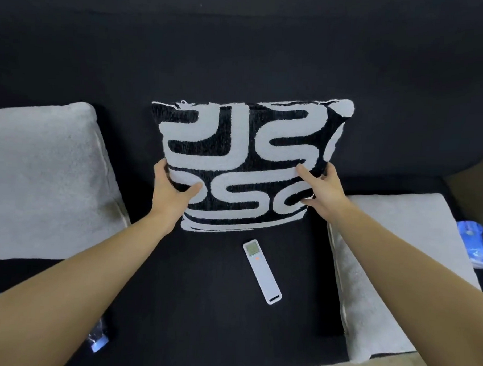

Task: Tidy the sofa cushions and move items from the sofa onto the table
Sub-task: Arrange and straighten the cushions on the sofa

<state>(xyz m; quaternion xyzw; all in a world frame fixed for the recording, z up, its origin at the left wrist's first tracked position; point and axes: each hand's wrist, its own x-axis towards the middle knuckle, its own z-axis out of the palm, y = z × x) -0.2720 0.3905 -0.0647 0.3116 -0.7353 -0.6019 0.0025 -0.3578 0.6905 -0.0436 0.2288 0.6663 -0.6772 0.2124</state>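
A black-and-white patterned cushion [244, 160] stands upright against the backrest of the black sofa [212, 57]. My left hand [173, 188] grips its lower left edge and my right hand [321, 189] grips its lower right edge. A white remote control [262, 271] lies flat on the black seat just in front of the cushion, between my forearms. Flat on the seat at the left lies a grey cushion [44, 179], and another grey cushion [397, 267] lies at the right.
A blue plastic package [474, 245] sits at the far right beside the right grey cushion. Another bluish wrapped item [98, 339] lies at the lower left near my left forearm. Pale floor shows at the bottom right.
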